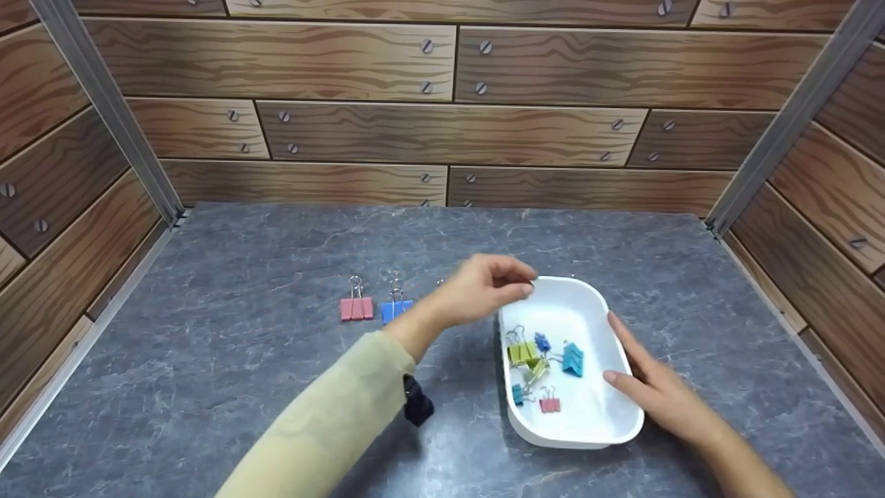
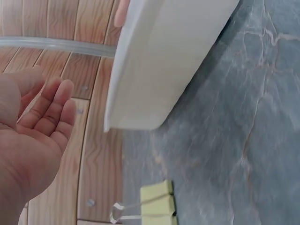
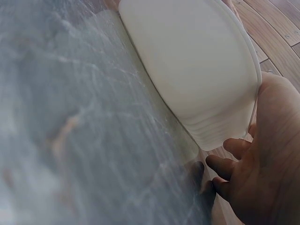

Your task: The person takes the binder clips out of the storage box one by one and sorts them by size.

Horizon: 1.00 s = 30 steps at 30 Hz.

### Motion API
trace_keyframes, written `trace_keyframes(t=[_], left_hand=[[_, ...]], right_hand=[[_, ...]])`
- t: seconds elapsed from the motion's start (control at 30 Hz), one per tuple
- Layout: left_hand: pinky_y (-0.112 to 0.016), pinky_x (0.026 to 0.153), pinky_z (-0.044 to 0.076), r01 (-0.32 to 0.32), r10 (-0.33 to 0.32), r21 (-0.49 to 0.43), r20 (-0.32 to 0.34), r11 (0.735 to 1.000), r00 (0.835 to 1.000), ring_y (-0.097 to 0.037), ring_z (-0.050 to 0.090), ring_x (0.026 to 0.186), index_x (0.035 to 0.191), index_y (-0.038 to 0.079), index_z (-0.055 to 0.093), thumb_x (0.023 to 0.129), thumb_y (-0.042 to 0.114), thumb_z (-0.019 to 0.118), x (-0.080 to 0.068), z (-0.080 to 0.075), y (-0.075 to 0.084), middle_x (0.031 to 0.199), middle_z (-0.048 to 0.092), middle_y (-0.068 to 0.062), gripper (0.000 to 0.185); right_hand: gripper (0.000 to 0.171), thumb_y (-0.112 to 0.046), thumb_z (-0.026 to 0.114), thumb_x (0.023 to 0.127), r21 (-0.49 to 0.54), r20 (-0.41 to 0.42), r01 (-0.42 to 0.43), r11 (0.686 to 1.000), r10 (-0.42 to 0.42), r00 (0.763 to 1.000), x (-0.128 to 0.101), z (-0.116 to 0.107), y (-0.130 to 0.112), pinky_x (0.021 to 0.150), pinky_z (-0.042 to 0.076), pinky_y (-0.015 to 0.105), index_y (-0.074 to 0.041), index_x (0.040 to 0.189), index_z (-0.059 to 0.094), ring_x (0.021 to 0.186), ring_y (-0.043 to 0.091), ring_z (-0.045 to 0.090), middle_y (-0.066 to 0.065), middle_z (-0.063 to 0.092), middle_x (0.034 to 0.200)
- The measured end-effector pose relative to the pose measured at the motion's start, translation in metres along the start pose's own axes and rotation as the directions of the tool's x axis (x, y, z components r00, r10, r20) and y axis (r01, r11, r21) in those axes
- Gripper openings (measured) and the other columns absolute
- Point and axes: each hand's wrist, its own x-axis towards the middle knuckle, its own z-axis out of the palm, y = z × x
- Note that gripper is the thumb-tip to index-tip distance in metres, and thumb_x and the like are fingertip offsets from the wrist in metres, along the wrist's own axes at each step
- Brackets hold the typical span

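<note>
A white tray (image 1: 593,436) sits on the grey table and holds several binder clips, among them a yellow one (image 1: 522,353), a teal one (image 1: 573,360) and a small pink one (image 1: 550,404). My left hand (image 1: 484,287) hovers over the tray's far left corner. In the left wrist view the left hand (image 2: 40,126) has relaxed fingers and holds nothing, beside the tray (image 2: 164,61). My right hand (image 1: 653,387) holds the tray's right side, thumb over the rim. In the right wrist view the right hand (image 3: 262,159) lies against the tray's wall (image 3: 197,61).
A pink clip (image 1: 356,308) and a blue clip (image 1: 395,310) lie on the table left of the tray. A yellow clip (image 2: 158,202) lies on the table below my left hand. Wood-patterned walls (image 1: 442,124) close in the table on three sides.
</note>
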Motion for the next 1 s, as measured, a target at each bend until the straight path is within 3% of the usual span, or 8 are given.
trace_keyframes(t=[0.3,0.47,0.7,0.73,0.87,0.93,1.0], left_hand=[[-0.022,0.087,0.056,0.044,-0.053,0.105,0.087,0.994,0.995,-0.006,0.067,0.094,0.123,0.004,0.076,0.103,0.009,0.071,0.010,0.014,-0.016,0.108,0.077,-0.002,0.022],[-0.020,0.089,0.055,0.038,-0.066,0.199,0.137,0.979,0.988,-0.006,0.069,0.098,0.123,0.004,0.077,0.103,0.012,0.071,0.014,0.018,-0.020,0.110,0.078,0.000,0.022],[-0.019,0.090,0.053,-0.079,-0.025,0.424,0.234,0.902,0.972,-0.006,0.068,0.097,0.123,0.005,0.077,0.103,0.015,0.072,0.018,0.019,-0.020,0.110,0.078,0.000,0.023],[-0.020,0.095,0.051,-0.088,-0.026,0.446,0.244,0.890,0.969,-0.006,0.068,0.097,0.123,0.005,0.077,0.103,0.015,0.072,0.018,0.020,-0.021,0.109,0.078,0.001,0.024],[-0.023,0.100,0.050,-0.113,-0.036,0.517,0.269,0.848,0.962,-0.007,0.069,0.099,0.124,0.006,0.078,0.102,0.016,0.073,0.019,0.020,-0.024,0.111,0.078,0.000,0.024],[-0.026,0.112,0.043,-0.115,-0.041,0.538,0.271,0.835,0.962,-0.008,0.070,0.100,0.124,0.007,0.078,0.102,0.016,0.073,0.019,0.019,-0.026,0.112,0.079,0.000,0.025],[-0.025,0.108,0.047,-0.111,-0.050,0.542,0.273,0.833,0.961,-0.009,0.070,0.101,0.125,0.006,0.078,0.102,0.015,0.072,0.018,0.017,-0.028,0.113,0.078,-0.001,0.025]], right_hand=[[0.080,-0.021,0.067,0.106,0.016,0.007,0.000,1.000,0.000,1.000,0.000,0.001,0.001,0.096,0.052,0.021,-0.029,0.171,0.021,0.134,-0.001,0.045,0.019,0.026,0.171],[0.081,-0.016,0.066,0.105,0.082,0.019,0.004,0.997,-0.006,1.000,0.000,0.001,0.002,0.091,0.057,0.026,-0.025,0.171,0.021,0.131,0.003,0.052,0.025,0.029,0.169],[0.081,-0.016,0.066,0.105,0.052,0.006,0.003,0.999,-0.004,1.000,0.000,0.001,0.001,0.092,0.055,0.024,-0.026,0.171,0.020,0.132,-0.003,0.047,0.024,0.027,0.170],[0.081,-0.016,0.066,0.105,0.047,0.004,0.003,0.999,-0.003,1.000,0.000,0.001,0.001,0.092,0.055,0.024,-0.026,0.171,0.020,0.132,-0.003,0.047,0.024,0.027,0.170],[0.081,-0.016,0.066,0.105,0.051,0.003,-0.001,0.999,0.001,1.000,0.000,0.001,0.001,0.090,0.057,0.025,-0.027,0.171,0.021,0.130,-0.002,0.048,0.023,0.025,0.171],[0.081,-0.016,0.066,0.105,0.058,0.005,0.001,0.998,-0.002,1.000,0.001,0.001,0.001,0.089,0.057,0.026,-0.027,0.171,0.021,0.130,-0.002,0.048,0.023,0.025,0.171],[0.080,-0.016,0.065,0.105,0.057,0.007,0.007,0.998,-0.007,1.000,0.002,0.002,0.001,0.090,0.057,0.025,-0.027,0.171,0.020,0.131,-0.002,0.047,0.022,0.024,0.171]])
